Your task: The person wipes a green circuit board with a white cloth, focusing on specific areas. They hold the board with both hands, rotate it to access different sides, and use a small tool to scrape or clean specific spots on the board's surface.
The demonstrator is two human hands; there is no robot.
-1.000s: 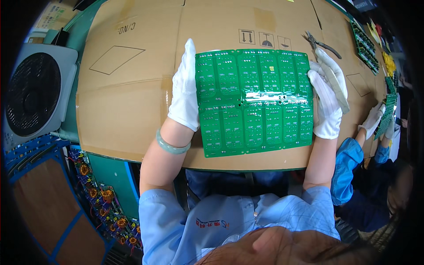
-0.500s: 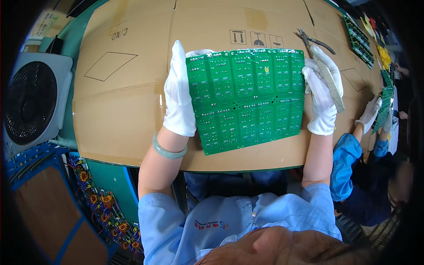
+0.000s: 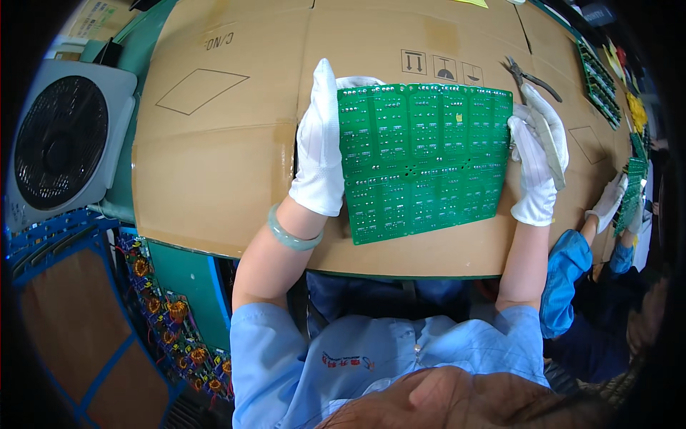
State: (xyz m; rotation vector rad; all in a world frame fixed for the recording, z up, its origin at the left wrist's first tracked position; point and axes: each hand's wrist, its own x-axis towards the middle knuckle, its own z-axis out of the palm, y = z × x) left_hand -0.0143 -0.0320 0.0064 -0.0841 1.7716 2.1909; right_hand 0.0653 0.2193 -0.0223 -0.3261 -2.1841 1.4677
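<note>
Between my two white-gloved hands I hold a large green circuit board (image 3: pixel 427 161), its face with many solder points turned up toward me. My left hand (image 3: pixel 320 146) grips the board's left edge, with the thumb side along it and the fingers partly hidden behind. On the board's right edge is my right hand (image 3: pixel 534 154), also closed on it, its far fingers out of sight. A small yellow mark (image 3: pixel 459 117) shows on the upper part of the board. Just beyond my right hand, cutting pliers (image 3: pixel 532 79) lie on the cardboard.
Cardboard (image 3: pixel 207 171) covers the table. A fan (image 3: pixel 63 143) stands at the left, above several boards with copper coils (image 3: pixel 175 311). At the far right lies another green board (image 3: pixel 599 84); a co-worker's gloved hand (image 3: pixel 609 200) holds a further board (image 3: pixel 630 193).
The board and both hands appear shifted slightly right in the picture, as do the table and fan, so my view has turned a little. My grip on the board is the same.
</note>
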